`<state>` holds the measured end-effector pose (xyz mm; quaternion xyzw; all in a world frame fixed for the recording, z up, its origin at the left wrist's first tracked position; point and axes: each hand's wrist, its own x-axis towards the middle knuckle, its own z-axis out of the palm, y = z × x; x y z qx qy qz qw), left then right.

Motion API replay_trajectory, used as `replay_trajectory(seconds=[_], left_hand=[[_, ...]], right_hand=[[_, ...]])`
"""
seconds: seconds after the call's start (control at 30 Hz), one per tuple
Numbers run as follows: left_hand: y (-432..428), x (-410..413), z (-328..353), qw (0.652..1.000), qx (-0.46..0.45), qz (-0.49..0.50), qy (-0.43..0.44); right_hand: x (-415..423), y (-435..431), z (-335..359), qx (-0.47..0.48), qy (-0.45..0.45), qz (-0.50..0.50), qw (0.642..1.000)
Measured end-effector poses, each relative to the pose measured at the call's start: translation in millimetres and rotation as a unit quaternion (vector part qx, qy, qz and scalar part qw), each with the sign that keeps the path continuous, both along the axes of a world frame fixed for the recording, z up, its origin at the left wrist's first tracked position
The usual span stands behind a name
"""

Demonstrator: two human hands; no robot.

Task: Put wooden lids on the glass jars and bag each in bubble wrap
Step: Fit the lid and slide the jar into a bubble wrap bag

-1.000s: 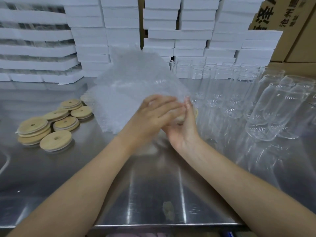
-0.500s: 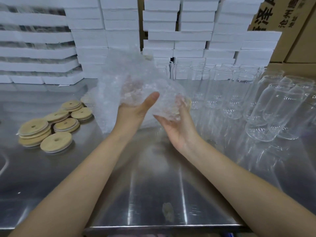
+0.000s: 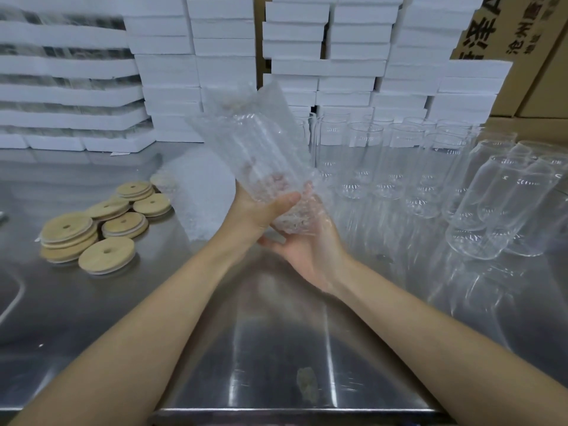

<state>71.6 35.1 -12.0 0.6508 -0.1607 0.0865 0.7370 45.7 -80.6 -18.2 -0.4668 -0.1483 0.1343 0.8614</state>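
Note:
A bubble-wrap bag (image 3: 255, 142) with a glass jar inside is held tilted above the steel table (image 3: 276, 348). My left hand (image 3: 258, 210) grips its lower part, thumb across the front. My right hand (image 3: 310, 253) cups the bottom end from below, fingers behind the wrap. The jar's lid end is blurred by the wrap. Wooden lids (image 3: 106, 252), each with a centre hole, lie in low stacks at the left. Bare glass jars (image 3: 365, 155) stand in rows at the back right.
More bubble-wrap bags (image 3: 203, 186) lie in a pile behind my hands. Several jars (image 3: 491, 204) lie tipped at the right. White foam boxes (image 3: 166, 72) are stacked along the back, with cardboard cartons (image 3: 507, 32) at the far right.
The bagged jar rose from the table and tilted up to the left. My left hand moved from on top of it to gripping its lower part; my right hand stays underneath.

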Motion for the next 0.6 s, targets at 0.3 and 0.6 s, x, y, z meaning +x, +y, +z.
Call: replay_trajectory(seconds=[0.3,0.6], left_hand=[[-2.2,-2.4,12.5,0.994,-0.081,-0.062,0.038],[9.4,-9.3,37.3,0.923,-0.340,-0.144,0.104]], right_hand=[[5.6,-3.3,13.2,-0.038,-0.046,-0.121,0.991],[28.0,-49.5,33.8,0.010,-0.152,-0.437,0.887]])
